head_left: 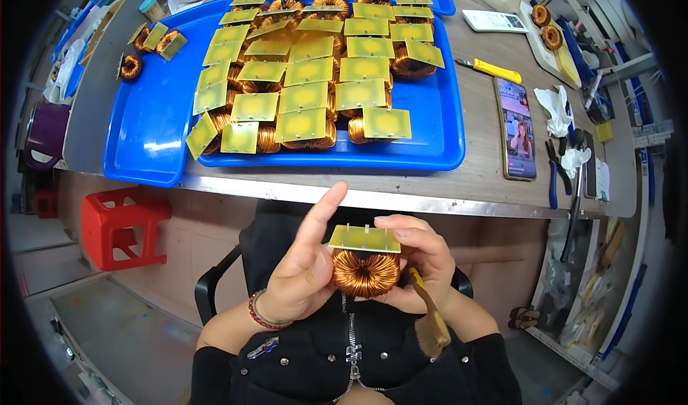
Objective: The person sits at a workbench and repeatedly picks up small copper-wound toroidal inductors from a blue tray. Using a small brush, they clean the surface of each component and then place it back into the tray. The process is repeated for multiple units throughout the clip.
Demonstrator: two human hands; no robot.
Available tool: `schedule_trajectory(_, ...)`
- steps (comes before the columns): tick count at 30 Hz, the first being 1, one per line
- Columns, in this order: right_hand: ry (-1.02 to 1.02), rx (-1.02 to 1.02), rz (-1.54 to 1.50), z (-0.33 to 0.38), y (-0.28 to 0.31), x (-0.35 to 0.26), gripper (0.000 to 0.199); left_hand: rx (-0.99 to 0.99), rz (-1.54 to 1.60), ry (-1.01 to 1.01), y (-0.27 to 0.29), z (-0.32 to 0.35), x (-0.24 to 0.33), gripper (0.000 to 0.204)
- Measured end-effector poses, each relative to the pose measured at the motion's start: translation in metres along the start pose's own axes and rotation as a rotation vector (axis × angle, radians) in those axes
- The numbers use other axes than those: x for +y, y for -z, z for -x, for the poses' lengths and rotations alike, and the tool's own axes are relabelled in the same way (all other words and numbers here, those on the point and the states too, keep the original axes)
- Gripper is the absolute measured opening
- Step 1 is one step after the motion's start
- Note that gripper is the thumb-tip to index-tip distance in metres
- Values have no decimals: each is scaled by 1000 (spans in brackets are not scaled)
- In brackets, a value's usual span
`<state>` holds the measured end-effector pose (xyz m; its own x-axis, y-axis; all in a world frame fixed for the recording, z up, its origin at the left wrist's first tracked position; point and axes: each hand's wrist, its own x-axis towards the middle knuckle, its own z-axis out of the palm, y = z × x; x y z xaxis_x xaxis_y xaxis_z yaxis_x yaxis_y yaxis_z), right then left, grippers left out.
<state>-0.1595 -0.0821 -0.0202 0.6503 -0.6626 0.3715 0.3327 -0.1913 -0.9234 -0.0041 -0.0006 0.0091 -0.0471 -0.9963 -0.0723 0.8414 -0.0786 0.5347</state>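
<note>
Above my lap, just off the table's front edge, I hold a copper-wound toroidal coil [365,272] with a yellow-green board [364,239] on top; thin metal pins stick up from the board. My left hand [295,284] grips the coil's left side with the thumb against it, the index finger stretched upward. From the right, my right hand [428,267] has its fingertips at the board's edge and grips the coil. A tool with a yellow handle and a flat brownish end [431,326] sticks out below the right hand, apparently held in it too.
A blue tray [448,143] full of board-topped coils lies on the table; a second blue tray [147,140] at left holds several more. To the right are a yellow-handled cutter [494,69], a phone [514,129], and pliers [555,172]. A red stool [122,226] stands below left.
</note>
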Motion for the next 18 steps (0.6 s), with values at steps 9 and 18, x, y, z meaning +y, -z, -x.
schedule_trajectory(9,288,-36,544,-9,-5,-4,48,56,-473,7,-5,-3,-2,81)
schedule_trajectory(18,245,343,713,10,27,-15,33,62,88,89,2,-12,-8,77)
